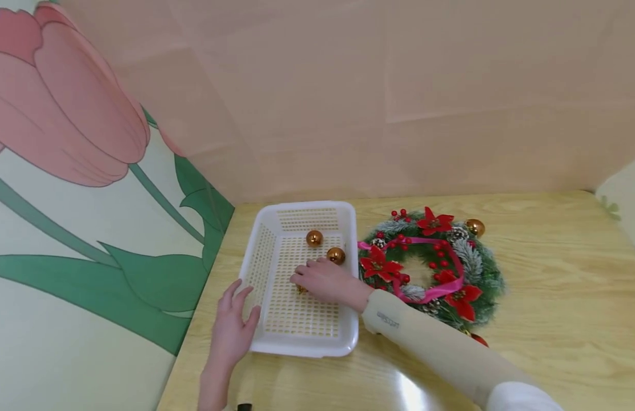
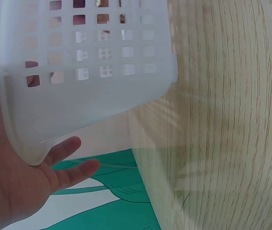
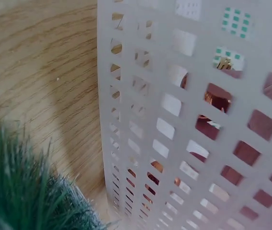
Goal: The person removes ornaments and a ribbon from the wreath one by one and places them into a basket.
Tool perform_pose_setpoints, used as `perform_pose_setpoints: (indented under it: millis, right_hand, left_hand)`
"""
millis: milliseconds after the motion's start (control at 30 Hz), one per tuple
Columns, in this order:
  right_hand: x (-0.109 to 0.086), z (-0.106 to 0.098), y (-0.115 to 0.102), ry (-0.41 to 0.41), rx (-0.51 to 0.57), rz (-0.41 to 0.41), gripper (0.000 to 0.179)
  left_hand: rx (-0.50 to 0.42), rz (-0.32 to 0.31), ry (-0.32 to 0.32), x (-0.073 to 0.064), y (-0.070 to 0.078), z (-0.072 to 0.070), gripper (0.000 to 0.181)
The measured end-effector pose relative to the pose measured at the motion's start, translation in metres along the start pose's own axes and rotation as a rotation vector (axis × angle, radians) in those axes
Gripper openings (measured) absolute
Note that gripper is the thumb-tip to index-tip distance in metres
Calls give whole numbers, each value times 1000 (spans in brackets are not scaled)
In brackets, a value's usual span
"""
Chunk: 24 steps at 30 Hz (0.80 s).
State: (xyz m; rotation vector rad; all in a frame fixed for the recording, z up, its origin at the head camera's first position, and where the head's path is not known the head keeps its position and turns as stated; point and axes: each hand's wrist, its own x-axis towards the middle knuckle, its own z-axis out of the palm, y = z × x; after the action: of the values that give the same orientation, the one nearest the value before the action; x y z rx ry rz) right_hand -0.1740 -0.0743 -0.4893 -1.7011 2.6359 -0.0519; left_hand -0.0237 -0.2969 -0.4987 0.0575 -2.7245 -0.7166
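A white plastic basket [image 1: 297, 349] with perforated walls stands on the table. My right hand [image 1: 325, 279] reaches over its right side and down inside, fingers bent round a copper-coloured bauble [image 3: 217, 99]. Most of that bauble is hidden by the hand; a bit of gold shows at the fingertips in the head view. Two more shiny copper baubles, one farther back [image 1: 314, 238] and one close by the hand [image 1: 336, 255], lie on the basket floor. My left hand [image 1: 234, 325] rests at the basket's near left corner, thumb and fingers spread.
Right of the basket lies a green Christmas wreath [image 1: 484, 285] with red poinsettias, berries, pinecones and a pink ribbon [image 1: 435, 292]. A copper bauble [image 1: 474, 228] sits at its back right edge, a red one [image 1: 479, 339] at its front. A wall stands behind the table.
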Motion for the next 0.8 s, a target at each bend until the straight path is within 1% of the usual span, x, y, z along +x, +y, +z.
perform_pose_setpoints:
  millis: [167, 300, 500, 567, 633, 733, 800]
  right_hand:
    - [5, 5, 0, -34, -26, 20, 32]
    - [7, 8, -2, -63, -41, 32, 40]
    - [3, 10, 0, -88, -37, 62, 39]
    - [1, 9, 0, -86, -38, 73, 38]
    - [-1, 8, -1, -65, -38, 78, 38]
    - [-4, 3, -3, -32, -45, 80, 41]
    - [-8, -3, -3, -3, -57, 78, 46]
  left_hand:
    - [10, -8, -9, 0, 1, 0, 44]
    - [13, -16, -14, 0, 1, 0, 44]
    - [3, -17, -18, 1, 4, 3, 44]
    - [2, -16, -22, 1, 4, 3, 44]
    - [3, -17, -23, 1, 4, 3, 44]
    - [9, -27, -22, 1, 3, 1, 45]
    - [11, -32, -22, 1, 2, 0, 46]
